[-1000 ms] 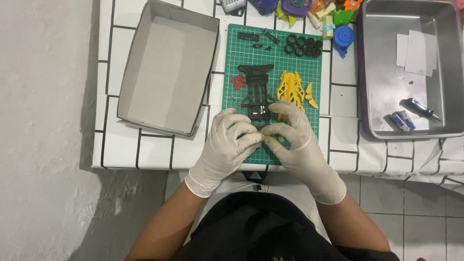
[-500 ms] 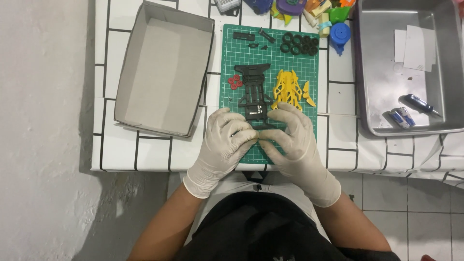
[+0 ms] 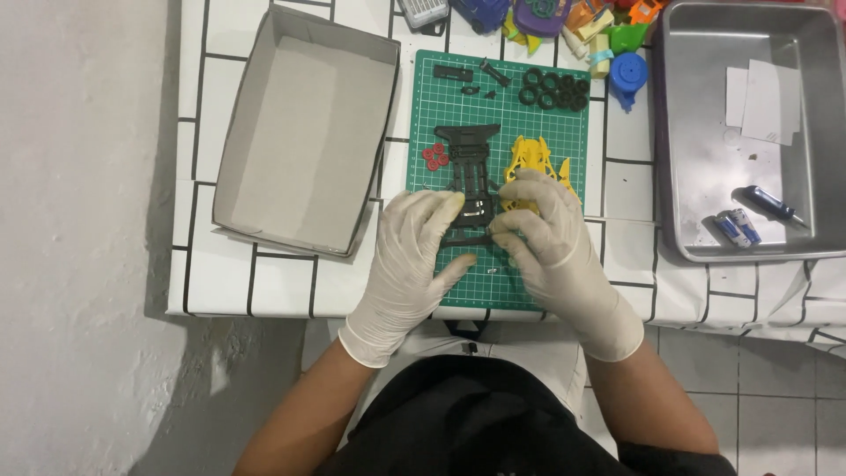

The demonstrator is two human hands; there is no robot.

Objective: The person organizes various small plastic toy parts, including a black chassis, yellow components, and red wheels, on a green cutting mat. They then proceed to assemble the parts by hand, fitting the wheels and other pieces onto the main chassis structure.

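Observation:
Both hands wear white gloves and meet over a green cutting mat. A black toy car chassis lies lengthwise on the mat. My left hand pinches the chassis's near end from the left. My right hand grips the same end from the right, its fingers partly covering a yellow car body shell. Small red round parts lie left of the chassis. Several black tyres and small black pieces sit at the mat's far edge.
An open grey cardboard box stands left of the mat. A metal tray on the right holds paper slips, a small screwdriver and batteries. Colourful plastic toy parts crowd the far edge. The tabletop has white tiles.
Both hands have stayed at the near end of the chassis, with the fingers shifting slightly. The camera view has moved a little; the parts on the mat lie as before.

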